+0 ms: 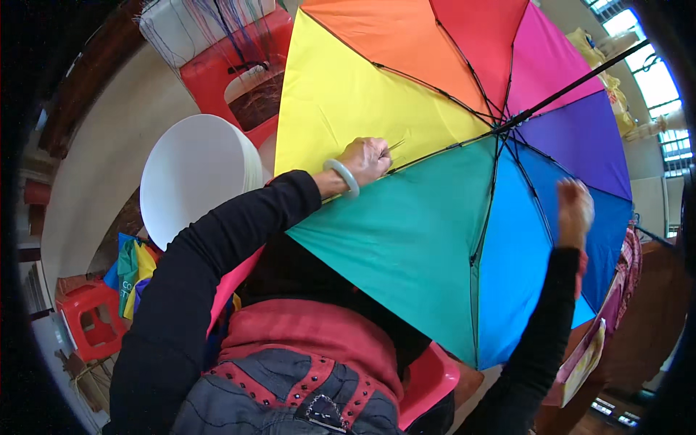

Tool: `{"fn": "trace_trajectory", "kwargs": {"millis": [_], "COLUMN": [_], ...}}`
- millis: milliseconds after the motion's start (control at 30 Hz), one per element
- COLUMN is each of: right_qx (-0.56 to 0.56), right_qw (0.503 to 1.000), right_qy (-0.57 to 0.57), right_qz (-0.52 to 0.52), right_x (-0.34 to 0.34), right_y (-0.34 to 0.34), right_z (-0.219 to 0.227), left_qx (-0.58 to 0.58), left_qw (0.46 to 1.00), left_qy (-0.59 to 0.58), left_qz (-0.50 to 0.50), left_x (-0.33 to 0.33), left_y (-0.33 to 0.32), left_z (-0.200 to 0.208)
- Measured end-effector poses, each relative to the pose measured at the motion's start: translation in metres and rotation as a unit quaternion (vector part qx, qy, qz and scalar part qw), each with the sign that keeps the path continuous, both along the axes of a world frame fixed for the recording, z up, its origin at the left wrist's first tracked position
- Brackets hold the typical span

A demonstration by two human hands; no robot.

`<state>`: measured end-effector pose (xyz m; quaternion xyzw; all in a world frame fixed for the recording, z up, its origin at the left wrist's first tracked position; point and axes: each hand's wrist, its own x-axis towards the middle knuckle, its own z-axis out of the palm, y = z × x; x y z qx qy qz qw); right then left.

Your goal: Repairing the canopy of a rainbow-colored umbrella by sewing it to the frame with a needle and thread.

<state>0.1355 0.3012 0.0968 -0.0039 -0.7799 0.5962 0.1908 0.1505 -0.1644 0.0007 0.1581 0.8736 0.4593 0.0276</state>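
Note:
An open umbrella [391,225] with panels in rainbow colours is spread in front of me, its inside with black ribs and black shaft [594,72] facing me. My left hand [366,159], a pale bangle [342,177] on its wrist, is closed on the umbrella at the rib between the yellow and green panels. A thin strand or tip shows beside its fingers, too fine to name. Over the blue panels my right hand [575,210] is raised with curled fingers, slightly blurred. Whatever it may pinch cannot be made out.
Left of the umbrella stands a large white round container [192,174]. Behind it, a red stool [232,80] bears a white box [196,29] with many coloured threads. Folded colourful fabric [138,268] lies near another red stool [90,319]. Patterned cloth [623,283] hangs at the right.

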Motion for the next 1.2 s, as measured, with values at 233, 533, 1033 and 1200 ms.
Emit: {"fn": "trace_trajectory", "kwargs": {"millis": [233, 533, 1033, 1200], "right_qx": [0.455, -0.207, 0.381, 0.318], "right_qw": [0.874, 0.917, 0.897, 0.925], "right_qy": [0.051, -0.006, 0.07, -0.111], "right_qz": [-0.164, -0.341, -0.211, 0.175], "right_x": [0.12, 0.164, 0.131, 0.053], "right_y": [0.14, 0.133, 0.022, -0.168], "right_z": [0.056, 0.057, 0.175, 0.094], "left_qx": [-0.01, -0.193, 0.094, 0.197], "left_qw": [0.987, 0.977, 0.984, 0.956], "left_qy": [-0.157, -0.087, 0.044, -0.219], "left_qz": [-0.021, 0.012, -0.148, -0.004], "left_x": [0.002, 0.007, -0.006, -0.006], "left_y": [-0.014, 0.009, 0.024, -0.002], "left_z": [0.015, 0.006, -0.016, 0.034]}}
